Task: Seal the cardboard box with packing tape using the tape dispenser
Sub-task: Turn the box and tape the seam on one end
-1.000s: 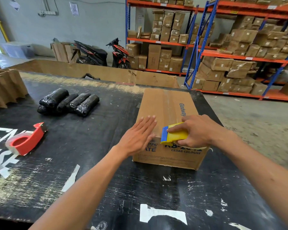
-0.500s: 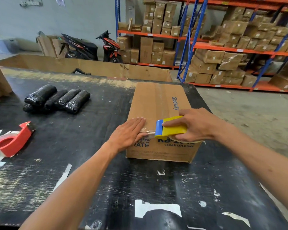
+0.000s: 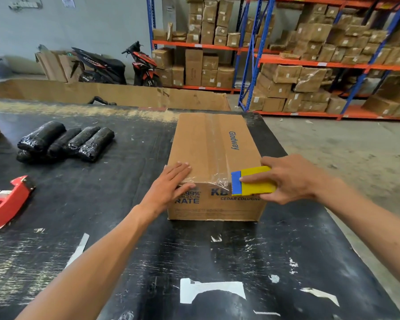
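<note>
A brown cardboard box (image 3: 208, 144) with blue print lies on the black table (image 3: 102, 227). Clear tape runs down the middle of its top and crinkles over the near top edge. My right hand (image 3: 293, 179) grips a yellow and blue tape dispenser (image 3: 252, 181) at the near right corner of the box, its blue end at the tape. My left hand (image 3: 171, 185) lies flat on the near left corner of the box, fingers spread over the edge.
A red tape dispenser (image 3: 7, 202) lies at the table's left edge. Several black wrapped rolls (image 3: 65, 142) sit at the back left. A long cardboard sheet (image 3: 102, 93) stands behind the table. Shelving (image 3: 310, 63) full of boxes and a motorbike (image 3: 116, 65) stand beyond.
My right hand has drawn the yellow dispenser rightward and down over the box's near edge, stretching tape. My left hand slid a little toward the near left corner.
</note>
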Action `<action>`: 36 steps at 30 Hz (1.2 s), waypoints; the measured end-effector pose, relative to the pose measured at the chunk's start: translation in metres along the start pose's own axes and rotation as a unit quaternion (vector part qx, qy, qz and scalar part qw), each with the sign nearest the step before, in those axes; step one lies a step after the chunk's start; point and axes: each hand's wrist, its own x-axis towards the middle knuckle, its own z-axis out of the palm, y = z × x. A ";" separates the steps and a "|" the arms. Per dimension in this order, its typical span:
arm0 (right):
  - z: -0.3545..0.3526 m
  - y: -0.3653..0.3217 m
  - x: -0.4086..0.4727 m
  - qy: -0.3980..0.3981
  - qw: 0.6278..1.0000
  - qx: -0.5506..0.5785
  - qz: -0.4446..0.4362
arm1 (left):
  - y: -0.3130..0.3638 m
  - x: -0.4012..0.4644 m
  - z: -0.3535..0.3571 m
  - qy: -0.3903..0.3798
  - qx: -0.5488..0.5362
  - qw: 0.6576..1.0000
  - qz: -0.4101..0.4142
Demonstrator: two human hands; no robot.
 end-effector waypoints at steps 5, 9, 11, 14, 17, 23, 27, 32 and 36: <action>-0.009 -0.007 0.007 -0.094 0.994 -0.013 0.060 | 0.019 0.009 -0.008 -0.028 0.222 0.972 0.078; -0.011 -0.012 0.005 -0.094 0.993 -0.023 0.062 | 0.044 0.040 0.001 -0.097 0.197 0.963 0.158; -0.011 -0.011 0.004 -0.086 0.994 -0.023 0.064 | 0.050 0.051 0.008 -0.154 0.197 0.953 0.169; -0.006 -0.008 0.001 -0.069 0.995 -0.018 0.071 | 0.047 0.056 0.015 -0.195 0.199 0.949 0.146; -0.002 -0.001 -0.007 -0.042 0.997 0.008 0.070 | 0.046 0.058 0.015 -0.181 0.187 0.954 0.147; 0.001 0.028 -0.028 -0.003 1.000 0.003 0.014 | 0.045 0.057 0.012 -0.192 0.166 0.957 0.138; 0.011 0.053 -0.054 0.005 0.999 0.023 0.026 | 0.037 0.058 0.009 -0.214 0.158 0.955 0.132; 0.037 0.064 -0.061 0.006 0.998 0.055 0.020 | 0.037 0.060 0.004 -0.225 0.148 0.955 0.125; 0.040 0.067 -0.061 0.014 0.998 0.052 0.019 | 0.064 0.076 0.001 -0.162 0.171 0.963 0.134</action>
